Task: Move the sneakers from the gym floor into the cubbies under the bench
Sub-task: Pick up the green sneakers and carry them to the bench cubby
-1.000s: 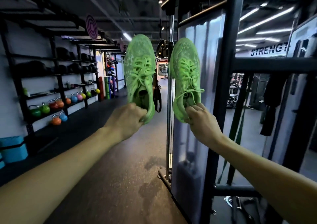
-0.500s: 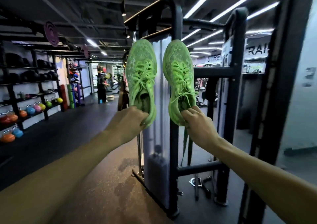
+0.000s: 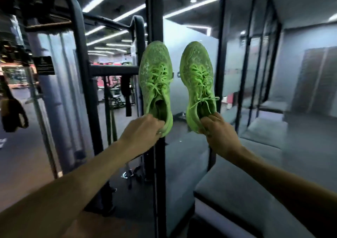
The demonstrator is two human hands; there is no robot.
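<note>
Two bright green laced sneakers are held up in front of me, toes pointing up and away. My left hand (image 3: pixel 141 131) grips the heel of the left sneaker (image 3: pixel 155 77). My right hand (image 3: pixel 218 132) pinches the heel of the right sneaker (image 3: pixel 197 77). Both shoes hang in the air at arm's length, a shoe-width apart. A grey padded bench (image 3: pixel 242 188) runs along the lower right, below my right arm. No cubbies under it show from this angle.
A black steel cable-machine frame (image 3: pixel 155 19) stands straight ahead, its upright just behind the left sneaker. Frosted panels (image 3: pixel 54 99) and a hanging black handle (image 3: pixel 13 113) are at left. Further grey benches (image 3: pixel 266 128) and a glass wall lie to the right.
My view has swung to the right: the kettlebell racks have left the frame and the grey bench has come in at lower right. Both hands still hold the sneakers up.
</note>
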